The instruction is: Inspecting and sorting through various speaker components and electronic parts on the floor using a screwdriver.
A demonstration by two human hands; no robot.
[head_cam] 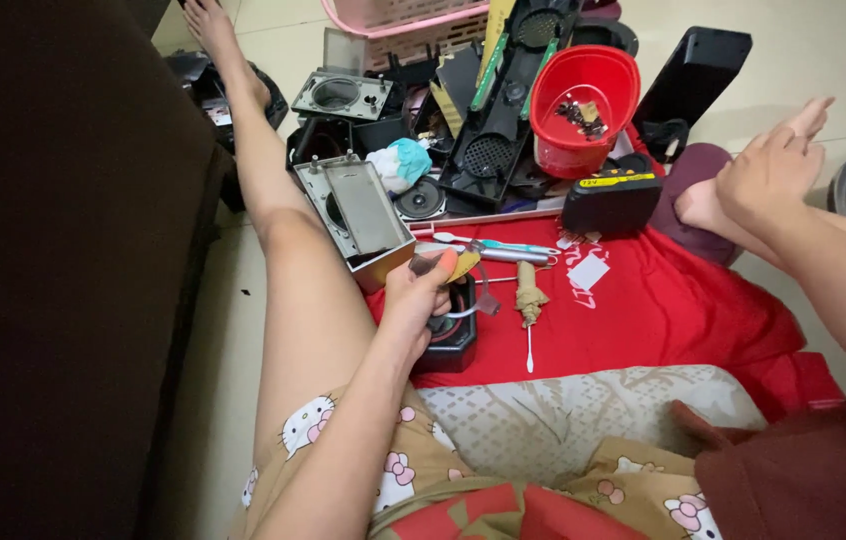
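left hand [421,292] grips a small part [448,262], right hand [773,170] open

A yellow label strip [605,181] tops the black box [611,203].

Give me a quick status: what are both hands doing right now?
Left hand shut on a small yellowish part over the black box. Right hand open, empty, raised near the foot. Tweezers and cotton swab lie close by on the red cloth.
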